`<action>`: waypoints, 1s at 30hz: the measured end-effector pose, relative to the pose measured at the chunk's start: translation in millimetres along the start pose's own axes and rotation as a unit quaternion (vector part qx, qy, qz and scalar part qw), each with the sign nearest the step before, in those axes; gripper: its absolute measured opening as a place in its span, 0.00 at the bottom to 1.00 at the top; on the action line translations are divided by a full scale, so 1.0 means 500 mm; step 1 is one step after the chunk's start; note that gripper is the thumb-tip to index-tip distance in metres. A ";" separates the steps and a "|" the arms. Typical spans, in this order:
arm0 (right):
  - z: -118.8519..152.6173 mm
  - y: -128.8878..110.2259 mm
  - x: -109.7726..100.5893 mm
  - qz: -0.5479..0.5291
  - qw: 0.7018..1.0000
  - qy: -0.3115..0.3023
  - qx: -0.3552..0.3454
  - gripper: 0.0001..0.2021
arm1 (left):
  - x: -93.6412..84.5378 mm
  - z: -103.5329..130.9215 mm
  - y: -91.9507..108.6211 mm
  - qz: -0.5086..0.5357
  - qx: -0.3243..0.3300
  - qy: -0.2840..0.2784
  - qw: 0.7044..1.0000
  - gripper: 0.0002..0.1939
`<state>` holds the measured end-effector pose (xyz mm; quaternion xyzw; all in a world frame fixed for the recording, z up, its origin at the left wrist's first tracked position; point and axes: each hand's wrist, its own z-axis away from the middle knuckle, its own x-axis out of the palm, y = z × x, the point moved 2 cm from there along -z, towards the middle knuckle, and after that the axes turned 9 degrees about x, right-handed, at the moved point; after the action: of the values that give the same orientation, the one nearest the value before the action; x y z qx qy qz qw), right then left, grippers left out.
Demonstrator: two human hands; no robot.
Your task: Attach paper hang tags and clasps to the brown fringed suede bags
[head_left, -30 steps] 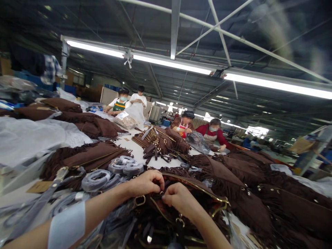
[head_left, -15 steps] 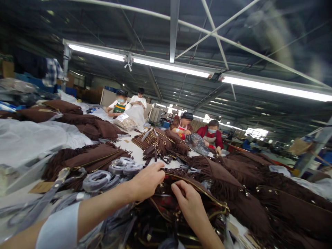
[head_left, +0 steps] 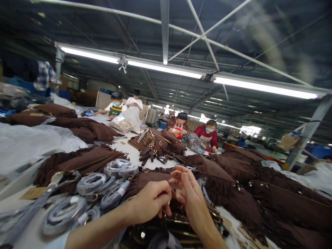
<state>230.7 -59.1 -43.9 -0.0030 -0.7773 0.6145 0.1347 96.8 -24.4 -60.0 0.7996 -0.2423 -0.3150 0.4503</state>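
Observation:
In front of me a dark brown fringed bag [head_left: 149, 179] lies beneath my hands. My left hand [head_left: 151, 200] is closed, with the fingertips curled down over small gold metal parts at the bag; what they pinch is too small to tell. Close beside it, my right hand [head_left: 190, 195] is raised with fingers loosely bent and apart, the tips nearly meeting those of the left. Below both hands are dark bag parts with gold zipper edging [head_left: 181, 228], partly covered by my wrists.
Coiled straps in grey wrapping [head_left: 64, 214] lie to the left. Fringed brown bags [head_left: 293, 204] are heaped on the right, and more [head_left: 85, 159] lie on the left. Straps with gold hardware [head_left: 153, 147] are piled ahead. Several people work beyond the white table [head_left: 124, 144].
My left hand has come down and curled its fingers, while my right hand has risen and opened. The bag's red lining, visible before, is now hidden. The view has shifted slightly right.

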 end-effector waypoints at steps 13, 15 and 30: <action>0.035 0.032 -0.046 -0.148 0.987 0.061 -0.029 0.19 | 0.023 -0.007 -0.051 0.003 -0.003 0.016 1.000 0.03; 0.061 0.021 -0.085 -0.100 0.992 0.068 -0.018 0.19 | 0.019 -0.004 -0.049 -0.030 0.005 0.005 1.000 0.04; 0.141 0.186 -0.104 0.084 0.981 0.113 0.130 0.25 | 0.017 -0.006 -0.049 -0.039 0.003 -0.012 0.999 0.04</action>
<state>250.8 -112.6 -158.5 -0.1201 -0.6677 0.7149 0.1693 107.2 -16.7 -82.6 0.8060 -0.2176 -0.3411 0.4320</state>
